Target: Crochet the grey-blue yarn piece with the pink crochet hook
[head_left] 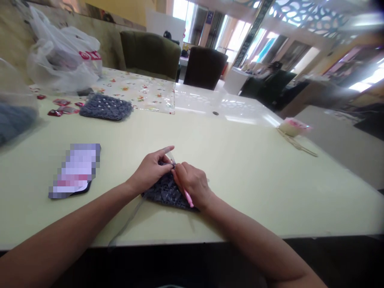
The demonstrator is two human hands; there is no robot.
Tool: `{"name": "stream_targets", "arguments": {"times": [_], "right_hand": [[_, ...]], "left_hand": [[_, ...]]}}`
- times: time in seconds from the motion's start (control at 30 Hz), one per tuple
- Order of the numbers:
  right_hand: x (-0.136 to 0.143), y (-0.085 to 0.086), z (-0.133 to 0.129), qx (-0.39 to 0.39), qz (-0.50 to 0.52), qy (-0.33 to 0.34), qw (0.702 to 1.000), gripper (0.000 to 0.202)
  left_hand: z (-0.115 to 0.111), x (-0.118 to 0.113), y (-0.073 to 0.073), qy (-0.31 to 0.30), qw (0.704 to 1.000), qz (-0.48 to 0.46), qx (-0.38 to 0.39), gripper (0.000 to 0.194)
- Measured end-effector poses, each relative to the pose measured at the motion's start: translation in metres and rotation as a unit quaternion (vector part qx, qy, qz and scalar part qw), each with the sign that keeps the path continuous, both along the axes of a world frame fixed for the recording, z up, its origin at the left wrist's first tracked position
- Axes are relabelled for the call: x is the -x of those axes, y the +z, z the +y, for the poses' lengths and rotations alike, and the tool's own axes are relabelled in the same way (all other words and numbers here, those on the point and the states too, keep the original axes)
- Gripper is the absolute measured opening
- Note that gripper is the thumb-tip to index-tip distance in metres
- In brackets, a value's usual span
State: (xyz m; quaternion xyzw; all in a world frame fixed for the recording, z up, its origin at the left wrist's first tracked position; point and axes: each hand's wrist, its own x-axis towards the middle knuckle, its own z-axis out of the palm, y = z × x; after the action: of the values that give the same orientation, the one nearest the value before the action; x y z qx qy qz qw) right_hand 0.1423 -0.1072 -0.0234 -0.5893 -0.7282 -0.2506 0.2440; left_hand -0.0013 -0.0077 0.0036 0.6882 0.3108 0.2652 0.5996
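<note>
A dark grey-blue crocheted piece lies on the table's near side beneath both hands. My left hand pinches its upper edge between thumb and fingers, with the index finger stretched out and yarn running by it. In my right hand is a crochet hook with a pink handle, its tip close to the left fingertips at the work's edge. The exact stitch there is hidden by the fingers. A grey strand of yarn trails from the piece down over the table edge.
Left stands a phone; behind it lie a beaded dark crocheted piece, red wrapped packets and a white plastic bag. A pink-and-cream bundle with cord sits right. Chairs line the far side.
</note>
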Motion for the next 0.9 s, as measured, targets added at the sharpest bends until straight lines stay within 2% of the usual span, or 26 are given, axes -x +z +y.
{"name": "stream_targets", "arguments": {"times": [0.07,0.13,0.2,0.27,0.4,0.5,0.6,0.7,0.8,0.9], "right_hand": [[0.004,-0.001,-0.002,-0.037,-0.024,-0.019,0.999,0.026],[0.005,0.0,-0.004,-0.062,-0.037,-0.024,0.997,0.023],[0.001,0.001,-0.006,-0.078,-0.032,-0.009,0.996,0.022],[-0.007,0.001,-0.006,-0.08,-0.018,0.048,0.995,0.022],[-0.025,0.003,-0.002,-0.039,0.062,0.177,0.982,0.021],[-0.03,0.006,-0.001,0.001,0.164,0.207,0.964,0.014],[-0.028,0.012,-0.005,0.025,0.225,0.205,0.952,0.01],[-0.025,0.019,-0.009,0.062,0.279,0.18,0.941,0.018],[-0.025,0.022,-0.012,0.105,0.36,0.167,0.912,0.024],[-0.026,0.021,-0.01,0.117,0.426,0.154,0.884,0.025]], "left_hand": [[0.0,-0.001,-0.002,-0.019,0.988,-0.046,0.146,0.071],[0.002,-0.002,-0.003,-0.054,0.955,-0.075,0.28,0.066],[0.005,-0.001,-0.004,-0.09,0.926,-0.086,0.357,0.062],[0.007,0.001,-0.003,-0.125,0.911,-0.093,0.381,0.062],[0.012,0.004,-0.001,-0.153,0.914,-0.098,0.363,0.068],[0.016,0.006,0.001,-0.139,0.923,-0.105,0.344,0.071],[0.02,0.008,0.003,-0.127,0.941,-0.102,0.296,0.067],[0.023,0.009,0.007,-0.13,0.963,-0.081,0.223,0.063],[0.024,0.01,0.009,-0.124,0.98,-0.055,0.147,0.058],[0.02,0.008,0.006,-0.124,0.98,-0.058,0.145,0.055]]}}
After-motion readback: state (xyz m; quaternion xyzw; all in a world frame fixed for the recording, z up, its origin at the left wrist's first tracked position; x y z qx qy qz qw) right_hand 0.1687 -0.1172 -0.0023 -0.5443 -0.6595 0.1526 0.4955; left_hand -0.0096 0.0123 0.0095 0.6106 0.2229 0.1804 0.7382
